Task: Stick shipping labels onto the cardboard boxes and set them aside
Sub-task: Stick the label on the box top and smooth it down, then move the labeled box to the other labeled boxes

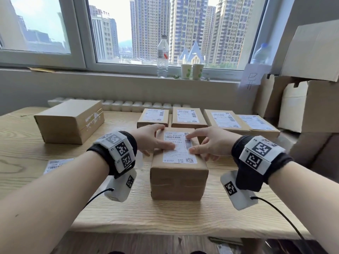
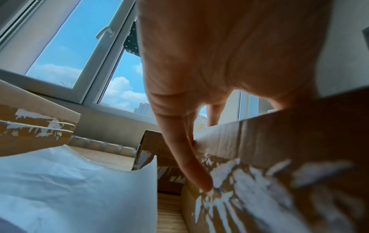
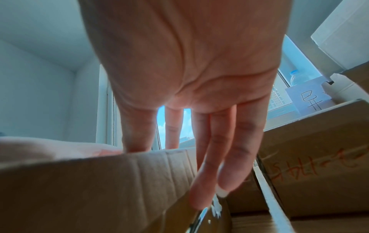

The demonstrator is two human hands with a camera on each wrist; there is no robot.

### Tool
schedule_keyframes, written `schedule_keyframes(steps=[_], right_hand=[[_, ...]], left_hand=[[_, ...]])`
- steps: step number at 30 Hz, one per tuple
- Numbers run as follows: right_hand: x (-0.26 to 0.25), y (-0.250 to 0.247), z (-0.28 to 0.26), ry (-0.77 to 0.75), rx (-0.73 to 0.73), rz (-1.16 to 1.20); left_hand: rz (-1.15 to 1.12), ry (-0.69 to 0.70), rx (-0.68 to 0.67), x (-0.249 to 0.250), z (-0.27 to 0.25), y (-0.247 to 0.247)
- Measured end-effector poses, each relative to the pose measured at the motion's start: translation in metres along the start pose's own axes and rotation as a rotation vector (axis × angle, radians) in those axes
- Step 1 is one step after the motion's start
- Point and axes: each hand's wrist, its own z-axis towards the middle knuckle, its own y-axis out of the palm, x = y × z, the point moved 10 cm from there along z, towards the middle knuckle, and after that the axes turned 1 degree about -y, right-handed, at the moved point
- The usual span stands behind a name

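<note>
Box point(image 1: 178, 177): sitting mid-table point(image 1: 55, 180), label point(image 1: 178, 149) on top
Left hand point(image 1: 148, 139): pressing the label — fingers flat
Right hand point(image 1: 211, 143): pressing too — fingers straight

One box point(image 1: 178, 173) sits near the table's point(image 1: 183, 217) front edge; four labelled boxes point(image 1: 187, 117) line the back edge, a larger box point(image 1: 68, 121) at back left.

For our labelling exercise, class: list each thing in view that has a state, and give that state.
Front box: closed, labelled.
Label: on the front box, pressed by both hands.
Left hand: flat on label.
Right hand: flat on label.
Back boxes: labelled.
Left box: closed, unlabelled.
Bottle: upright.
</note>
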Motion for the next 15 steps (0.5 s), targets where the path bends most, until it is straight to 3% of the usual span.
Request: schedule_keyframes(steps=[4,7,10,15], right_hand=[[0.001,-0.001,-0.001,0.006,0.008,0.01],[0.001,0.0,-0.002,0.013,0.012,0.024],[0.001,0.0,-0.003,0.019,0.022,0.027],[-0.001,0.002,-0.002,0.029,0.046,0.029]], left_hand=[[0.035,0.01,-0.207,0.001,-0.013,0.019],[0.046,0.0,-0.281,0.0,-0.021,0.021],[0.092,-0.045,-0.309,-0.002,-0.025,0.023],[0.106,-0.097,-0.23,0.01,-0.024,0.032]])
